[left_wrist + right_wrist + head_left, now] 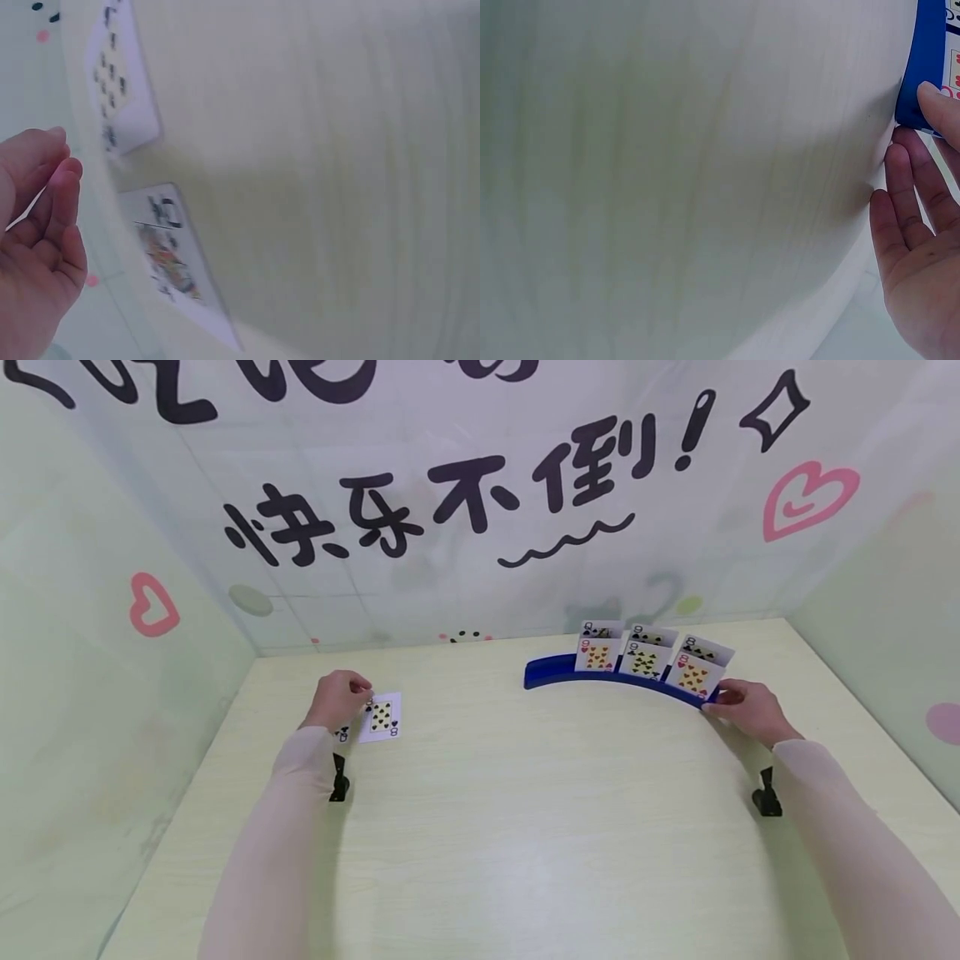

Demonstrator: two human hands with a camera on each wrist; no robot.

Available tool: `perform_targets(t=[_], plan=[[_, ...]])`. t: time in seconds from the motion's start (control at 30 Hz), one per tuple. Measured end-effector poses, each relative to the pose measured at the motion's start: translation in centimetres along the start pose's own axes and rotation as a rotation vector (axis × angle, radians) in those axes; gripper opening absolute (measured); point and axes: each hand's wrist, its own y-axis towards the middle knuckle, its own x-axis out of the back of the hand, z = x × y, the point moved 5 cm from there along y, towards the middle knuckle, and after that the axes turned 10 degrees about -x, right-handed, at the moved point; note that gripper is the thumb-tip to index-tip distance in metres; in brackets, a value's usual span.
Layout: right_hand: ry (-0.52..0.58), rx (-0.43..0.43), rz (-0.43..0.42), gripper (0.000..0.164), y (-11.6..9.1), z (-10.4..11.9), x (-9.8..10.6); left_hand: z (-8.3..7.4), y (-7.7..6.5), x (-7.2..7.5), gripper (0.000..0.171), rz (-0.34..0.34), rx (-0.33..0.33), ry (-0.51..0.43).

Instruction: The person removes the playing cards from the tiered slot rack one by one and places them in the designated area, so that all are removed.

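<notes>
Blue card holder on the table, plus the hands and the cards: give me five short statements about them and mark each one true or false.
1. The right hand holds one end of the blue card holder. True.
2. Four pairs of cards stand in the holder. False: three pairs of cards stand there.
3. The left hand is by the loose cards on the table. True.
4. Both loose cards lie face down. False: they lie face up.
5. All three front cards in the holder show red symbols. False: the middle front card shows black ones.
</notes>
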Motion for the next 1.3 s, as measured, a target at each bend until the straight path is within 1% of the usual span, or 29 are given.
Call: perform_targets(t=[0.17,0.37,0.5,0.57,0.77,0.83,1.0,1.13,1.3], plan=[[0.0,0.003,0.004,0.062,-0.1,0.0,0.0,-2.6,0.1,0.3,0.023,0.009,-0.081,-0.001],[-0.002,0.006,0.007,0.061,0.0,0.0,-0.1,-6.4,0.5,-0.3,0.021,0.021,-0.171,-0.034],[0.0,0.004,0.008,0.06,0.1,-0.1,-0.2,-8.7,1.0,-1.2,0.019,0.018,-0.231,-0.049],[-0.001,0.006,0.007,0.06,0.1,-0.2,-0.2,-9.9,1.3,-1.8,0.018,0.011,-0.272,-0.06],[0.004,0.017,0.008,0.061,0.1,-0.2,0.0,-13.4,2.3,-4.5,0.016,0.002,-0.37,-0.11],[0.003,0.019,0.005,0.06,0.1,-0.2,0.0,-14.6,2.7,-5.5,0.016,0.0,-0.387,-0.125],[0.008,0.022,-0.003,0.06,0.0,-0.1,0.2,-17.7,3.7,-7.9,0.017,-0.003,-0.397,-0.159],[0.013,0.022,-0.003,0.061,0.1,-0.2,0.1,-20.2,4.5,-9.2,0.018,0.006,-0.398,-0.179],[0.019,0.009,0.01,0.062,0.1,-0.2,-0.1,-22.5,5.6,-10.7,0.018,0.02,-0.356,-0.232]])
